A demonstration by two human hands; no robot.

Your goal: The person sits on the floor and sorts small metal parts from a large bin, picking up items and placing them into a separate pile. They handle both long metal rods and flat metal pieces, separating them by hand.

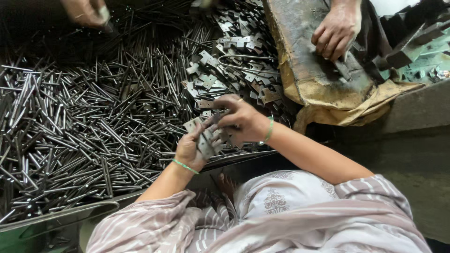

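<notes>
My left hand (190, 151) grips a small grey metal hinge plate (202, 136) over the near edge of the tray (61, 216). Close beside it, my right hand (241, 119) pinches the upper part of the same piece, fingers closed around it. Both wrists wear thin green bangles. Behind my hands lies a heap of flat metal hinge plates (234, 56). To the left, a large pile of thin steel pins (84, 126) fills the tray.
Another person's hand (336, 30) rests on a worn brown padded block (309, 70) at the upper right, touching a metal piece. A second hand (86, 11) of someone else reaches in at the top left. Dark metal machine parts (408, 42) stand at the far right.
</notes>
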